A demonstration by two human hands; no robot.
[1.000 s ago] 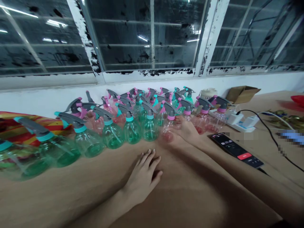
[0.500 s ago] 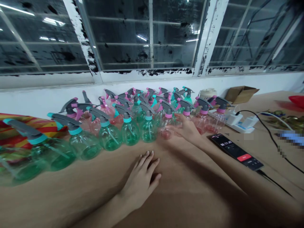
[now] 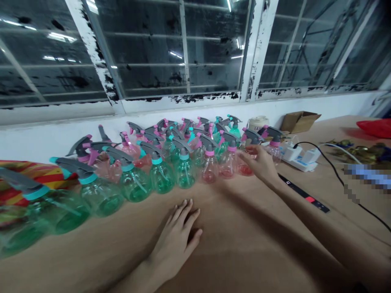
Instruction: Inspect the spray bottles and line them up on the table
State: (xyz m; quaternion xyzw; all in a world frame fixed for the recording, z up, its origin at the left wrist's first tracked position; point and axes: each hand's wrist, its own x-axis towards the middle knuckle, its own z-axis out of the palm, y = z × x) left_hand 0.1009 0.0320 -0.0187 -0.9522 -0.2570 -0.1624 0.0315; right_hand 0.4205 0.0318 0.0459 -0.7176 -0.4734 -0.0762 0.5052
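My left hand [image 3: 174, 238] lies palm down on the table, fingers stretched out and slightly apart, holding nothing. In front of it stands a row of clear spray bottles with grey trigger heads. The green-tinted bottle [image 3: 185, 175] has a turquoise collar; the pink-tinted bottle [image 3: 209, 171] beside it has a pink collar. Farther right, my right hand [image 3: 261, 162] has its fingers bent round the upper body of another pink spray bottle [image 3: 245, 169], which stands upright on the table. The hand partly covers that bottle and the one to its right [image 3: 274, 150].
More spray bottles crowd behind the front row, against the wall below the windows. On the right are a phone [image 3: 302, 194], a power strip [image 3: 301, 162] with cables, an open cardboard box [image 3: 299, 122] and a red item [image 3: 374, 128]. Striped cloth [image 3: 18, 175] lies at far left.
My right hand has moved right along the row, from the first pink bottles to the third. It now covers part of the phone. My left hand stays flat; the view has shifted slightly.
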